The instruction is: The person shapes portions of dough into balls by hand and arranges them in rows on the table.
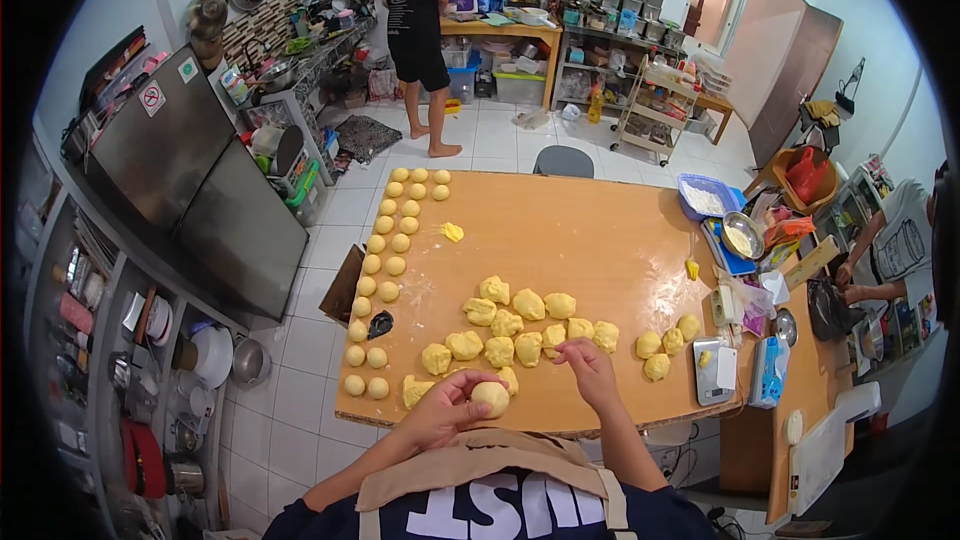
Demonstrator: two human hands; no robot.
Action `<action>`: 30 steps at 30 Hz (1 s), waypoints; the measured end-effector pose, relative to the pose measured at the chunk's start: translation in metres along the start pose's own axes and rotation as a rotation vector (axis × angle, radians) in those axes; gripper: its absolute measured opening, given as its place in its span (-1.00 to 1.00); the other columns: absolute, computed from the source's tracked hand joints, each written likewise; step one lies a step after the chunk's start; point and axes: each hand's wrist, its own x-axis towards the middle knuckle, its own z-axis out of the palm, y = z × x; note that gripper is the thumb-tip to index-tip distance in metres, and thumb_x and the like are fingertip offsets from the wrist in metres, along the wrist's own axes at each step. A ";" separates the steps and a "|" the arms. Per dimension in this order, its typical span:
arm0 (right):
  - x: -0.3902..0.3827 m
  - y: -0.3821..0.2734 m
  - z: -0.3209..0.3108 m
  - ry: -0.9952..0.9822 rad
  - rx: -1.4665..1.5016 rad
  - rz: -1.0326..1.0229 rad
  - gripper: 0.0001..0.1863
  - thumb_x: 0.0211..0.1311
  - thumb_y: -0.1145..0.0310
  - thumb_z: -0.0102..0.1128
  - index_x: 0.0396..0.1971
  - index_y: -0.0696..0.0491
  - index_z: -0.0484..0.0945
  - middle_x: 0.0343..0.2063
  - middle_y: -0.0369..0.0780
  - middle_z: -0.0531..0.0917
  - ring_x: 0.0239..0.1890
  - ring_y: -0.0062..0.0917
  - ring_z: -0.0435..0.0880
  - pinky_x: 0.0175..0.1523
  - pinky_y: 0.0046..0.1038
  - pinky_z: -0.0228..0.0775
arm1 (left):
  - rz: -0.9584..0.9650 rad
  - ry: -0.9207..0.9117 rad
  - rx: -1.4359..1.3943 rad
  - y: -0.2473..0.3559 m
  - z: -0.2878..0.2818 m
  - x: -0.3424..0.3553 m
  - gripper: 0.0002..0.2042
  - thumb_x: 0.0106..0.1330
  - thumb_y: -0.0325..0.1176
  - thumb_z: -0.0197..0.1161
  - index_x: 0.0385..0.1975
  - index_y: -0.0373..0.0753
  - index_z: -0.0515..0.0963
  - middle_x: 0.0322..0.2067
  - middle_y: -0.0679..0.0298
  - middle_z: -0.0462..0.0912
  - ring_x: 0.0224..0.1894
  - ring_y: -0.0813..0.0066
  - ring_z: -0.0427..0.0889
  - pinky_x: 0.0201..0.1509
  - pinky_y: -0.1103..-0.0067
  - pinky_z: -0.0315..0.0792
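My left hand (452, 408) holds a smooth pale-yellow dough ball (490, 399) over the table's near edge. To its right, my right hand (592, 376) is raised by the rough dough lumps, fingertips drawn together; whatever is between them, if anything, is too small to tell. The rough dough lumps (506, 323) lie in loose rows ahead of both hands, and one piece (416, 391) sits just left of my left hand. Smooth round dough balls (388, 291) line the table's left side. A small dough group (656, 367) rests farther right.
The wooden table (580, 230) carries a digital scale (716, 372), a blue packet (768, 372), a metal bowl (742, 235) and a purple basket of white powder (703, 198). A grey stool (563, 161) stands beyond. One person (415, 20) stands at the back, another (895, 240) at right.
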 end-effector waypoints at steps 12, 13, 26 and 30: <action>-0.056 0.094 -0.003 -0.256 -1.091 0.598 0.08 -0.22 0.11 0.57 0.36 -0.14 0.11 0.39 0.05 0.06 0.33 0.24 0.12 0.39 -0.01 0.08 | 0.206 0.263 0.408 -0.003 -0.051 0.004 -0.53 0.22 -0.57 0.31 0.12 -0.28 0.34 -0.01 0.26 0.51 -0.03 0.55 0.54 0.09 0.60 0.46; -0.055 0.095 -0.002 -0.256 -1.091 0.599 0.08 -0.22 0.11 0.57 0.36 -0.14 0.11 0.39 0.05 0.06 0.33 0.24 0.12 0.39 -0.01 0.08 | 0.191 0.271 0.403 -0.003 -0.052 0.006 -0.53 0.21 -0.60 0.30 0.12 -0.28 0.33 0.00 0.26 0.51 -0.04 0.55 0.54 0.08 0.59 0.46; -0.048 0.102 0.001 -0.297 -1.172 0.614 0.20 -0.28 0.09 0.61 0.42 -0.16 0.02 0.39 0.10 0.05 0.29 0.26 0.20 0.26 -0.09 0.34 | 0.225 0.291 0.555 -0.019 -0.088 0.021 -0.53 0.18 -0.49 0.39 0.09 -0.25 0.40 -0.08 0.31 0.55 -0.10 0.59 0.57 -0.02 0.61 0.51; -0.041 0.101 0.004 -0.328 -1.211 0.629 0.25 -0.32 0.11 0.63 0.43 -0.13 -0.01 0.37 0.16 0.03 0.28 0.22 0.24 0.24 -0.11 0.36 | 0.156 0.488 0.829 -0.010 -0.116 0.030 -0.52 0.12 -0.47 0.42 0.07 -0.26 0.42 -0.07 0.23 0.58 -0.14 0.50 0.61 -0.09 0.57 0.55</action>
